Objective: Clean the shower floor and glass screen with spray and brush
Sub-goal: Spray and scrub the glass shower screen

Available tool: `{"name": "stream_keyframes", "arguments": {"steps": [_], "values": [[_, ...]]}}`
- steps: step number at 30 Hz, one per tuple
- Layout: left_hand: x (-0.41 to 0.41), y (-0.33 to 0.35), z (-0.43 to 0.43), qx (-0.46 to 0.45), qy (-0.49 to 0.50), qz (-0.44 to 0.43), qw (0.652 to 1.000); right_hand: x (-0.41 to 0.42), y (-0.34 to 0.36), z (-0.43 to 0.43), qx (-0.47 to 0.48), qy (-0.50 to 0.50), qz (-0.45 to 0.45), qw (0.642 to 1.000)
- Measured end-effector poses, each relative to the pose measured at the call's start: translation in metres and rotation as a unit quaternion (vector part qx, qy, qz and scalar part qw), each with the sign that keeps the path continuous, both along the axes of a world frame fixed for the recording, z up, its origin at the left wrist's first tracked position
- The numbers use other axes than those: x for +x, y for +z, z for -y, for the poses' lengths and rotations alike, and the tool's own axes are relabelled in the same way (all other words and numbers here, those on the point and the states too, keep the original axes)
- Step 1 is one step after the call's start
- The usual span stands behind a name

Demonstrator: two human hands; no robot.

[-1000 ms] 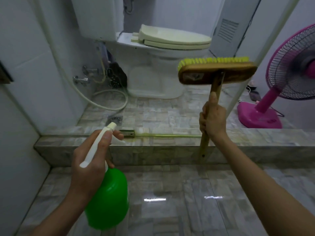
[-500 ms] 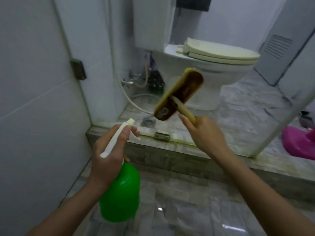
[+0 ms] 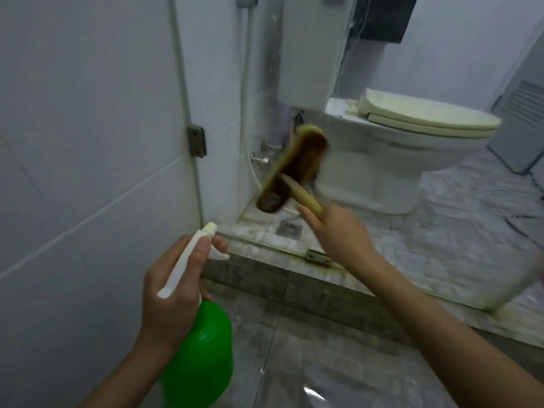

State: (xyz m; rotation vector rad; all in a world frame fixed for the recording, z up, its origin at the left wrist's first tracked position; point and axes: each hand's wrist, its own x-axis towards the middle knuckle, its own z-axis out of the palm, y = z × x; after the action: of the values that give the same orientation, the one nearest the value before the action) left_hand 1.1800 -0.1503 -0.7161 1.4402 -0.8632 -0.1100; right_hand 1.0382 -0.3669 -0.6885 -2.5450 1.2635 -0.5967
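Observation:
My left hand (image 3: 173, 287) grips the white trigger head of a green spray bottle (image 3: 200, 357), nozzle pointing up and away toward the left wall. My right hand (image 3: 341, 234) holds the wooden handle of a scrubbing brush (image 3: 294, 169). The brush head is tilted, its brown wooden back facing me and its yellow bristles turned toward the glass screen (image 3: 265, 83). The brush is blurred with motion near the screen's left end, above the stone step (image 3: 265, 278). The grey marble shower floor (image 3: 323, 372) lies wet below both arms.
A white toilet (image 3: 397, 160) stands beyond the glass, with a floor drain (image 3: 290, 230) in front of it. A metal hinge (image 3: 196, 141) fixes the screen to the tiled left wall. A hose (image 3: 245, 113) hangs down by the corner.
My view has swung left and closer to the wall. The brush has gone from upright with bristles up to tilted, moving left toward the screen's hinge end. The spray bottle stays in my left hand.

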Motion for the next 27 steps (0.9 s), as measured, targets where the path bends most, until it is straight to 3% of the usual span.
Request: {"name": "stream_keyframes", "arguments": {"steps": [4, 11, 17, 19, 24, 27], "values": [[-0.001, 0.005, 0.002, -0.003, -0.015, -0.009, 1.000, -0.059, -0.009, -0.013, 0.027, -0.055, 0.054, 0.997], [-0.012, 0.013, 0.012, -0.010, -0.032, -0.021, 0.999, 0.062, 0.101, 0.013, -0.057, 0.060, 0.106, 0.991], [-0.028, 0.025, 0.027, -0.032, -0.052, -0.039, 0.997, -0.093, 0.030, 0.002, 0.035, -0.041, 0.175, 0.983], [-0.035, 0.028, 0.034, -0.032, -0.065, -0.034, 0.997, -0.097, 0.039, 0.004, 0.039, -0.040, 0.193, 0.980], [-0.057, 0.027, 0.053, -0.021, -0.100, -0.023, 0.994, -0.034, 0.142, 0.020, -0.033, 0.034, 0.261, 0.964], [-0.072, 0.026, 0.061, -0.020, -0.127, -0.026, 0.991, -0.081, 0.115, 0.029, -0.031, 0.009, 0.271, 0.962]]}}
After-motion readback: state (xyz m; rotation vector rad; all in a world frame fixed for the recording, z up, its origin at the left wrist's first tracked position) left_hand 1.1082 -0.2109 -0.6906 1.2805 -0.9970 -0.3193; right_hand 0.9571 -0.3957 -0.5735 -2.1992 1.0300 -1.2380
